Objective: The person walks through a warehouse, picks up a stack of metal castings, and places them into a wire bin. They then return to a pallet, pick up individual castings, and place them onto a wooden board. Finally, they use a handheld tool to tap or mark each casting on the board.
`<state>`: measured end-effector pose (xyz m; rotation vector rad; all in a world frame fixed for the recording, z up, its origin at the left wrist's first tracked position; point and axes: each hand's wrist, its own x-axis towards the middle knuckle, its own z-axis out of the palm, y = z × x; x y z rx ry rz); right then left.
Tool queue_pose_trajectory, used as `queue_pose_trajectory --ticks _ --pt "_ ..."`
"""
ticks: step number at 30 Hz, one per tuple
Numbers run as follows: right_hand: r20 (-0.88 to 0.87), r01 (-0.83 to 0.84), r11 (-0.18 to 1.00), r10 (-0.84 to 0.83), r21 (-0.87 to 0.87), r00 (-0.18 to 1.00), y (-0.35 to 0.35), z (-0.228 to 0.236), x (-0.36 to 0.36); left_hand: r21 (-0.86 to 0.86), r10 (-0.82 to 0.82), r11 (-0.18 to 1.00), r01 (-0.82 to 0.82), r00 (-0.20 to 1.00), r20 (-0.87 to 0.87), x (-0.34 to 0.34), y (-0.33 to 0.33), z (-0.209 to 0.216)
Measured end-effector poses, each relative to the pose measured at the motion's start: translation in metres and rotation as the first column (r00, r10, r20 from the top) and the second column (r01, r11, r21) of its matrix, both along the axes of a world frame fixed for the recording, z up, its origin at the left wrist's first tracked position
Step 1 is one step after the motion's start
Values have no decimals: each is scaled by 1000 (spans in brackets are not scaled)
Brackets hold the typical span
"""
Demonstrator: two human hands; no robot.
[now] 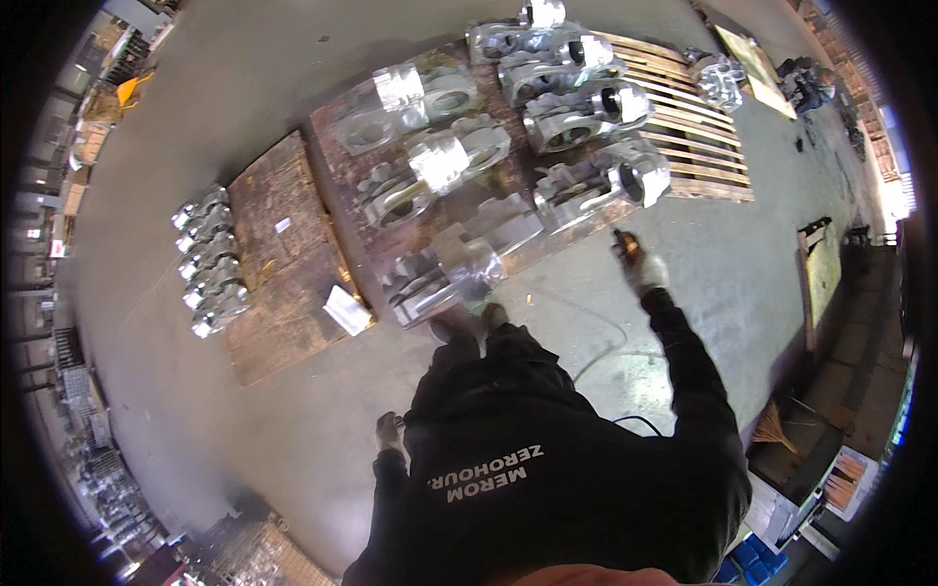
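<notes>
My right hand [645, 272], in a pale glove, reaches forward over the floor with its fingers closed round a small dark and orange-brown object [628, 248], too small to name. Just beyond it lies the nearest right-hand metal casting [604, 184], silvery with a round bore; hand and casting look apart. My left hand [389, 431] hangs low at my left side, gloved, with curled fingers; what it holds, if anything, is hidden. In front of my feet, another large casting [459, 262] rests on a dark worn board [337, 186] with several similar castings.
A second brown board [283, 259] lies to the left, bearing a white paper [348, 311]; a row of smaller metal parts [212, 259] lines its left edge. At the back right is a slatted wooden pallet [699, 146]. A thin hose or cable [625, 337] curves over the floor beside me.
</notes>
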<state>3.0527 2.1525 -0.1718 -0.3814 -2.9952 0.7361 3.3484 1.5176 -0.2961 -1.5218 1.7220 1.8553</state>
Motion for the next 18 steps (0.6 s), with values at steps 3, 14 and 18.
queue_pose_trajectory --ticks 3,14,18 --pt "137 -15 995 28 -99 990 -96 -28 -8 -114 -248 959 258 964 91 -2 -10 23" --pt "74 381 920 -375 -97 924 -162 -65 -27 -140 -187 978 152 941 -283 -24 -108 36" --pt "-4 394 918 -395 -40 919 -206 -21 24 -66 -150 988 138 959 -240 22 -165 -3"
